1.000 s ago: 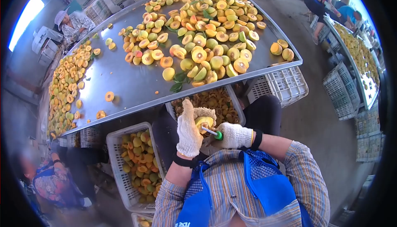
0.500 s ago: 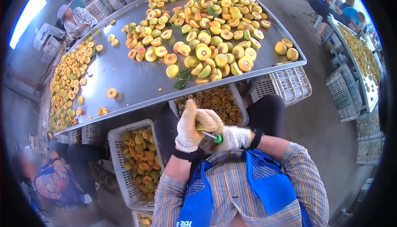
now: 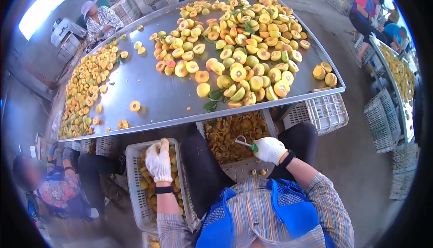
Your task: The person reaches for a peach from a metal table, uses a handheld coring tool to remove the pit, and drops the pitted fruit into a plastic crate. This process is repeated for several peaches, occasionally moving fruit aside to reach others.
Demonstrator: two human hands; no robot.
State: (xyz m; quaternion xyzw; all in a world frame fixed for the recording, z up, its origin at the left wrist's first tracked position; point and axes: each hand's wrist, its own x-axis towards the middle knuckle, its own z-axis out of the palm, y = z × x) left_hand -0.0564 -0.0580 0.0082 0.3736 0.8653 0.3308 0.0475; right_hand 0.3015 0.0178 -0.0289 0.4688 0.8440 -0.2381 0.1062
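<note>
Showing a seated person's gloved hands apart below the table [image 3: 149, 99]. Left hand [image 3: 158, 161] hangs over the left crate [image 3: 134, 185] of peach halves, fingers curled around a peach half [image 3: 164, 146] at the fingertips. Right hand [image 3: 269, 150] grips a green-handled pitting tool [image 3: 245, 143], its loop over the middle crate [image 3: 246, 169] of pits. Halved peaches [image 3: 239, 63] cover the table above.

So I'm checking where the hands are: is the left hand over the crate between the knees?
No, the left hand holds a fruit half over the side crate; the right hand holds the pitting tool over the middle crate.
</note>
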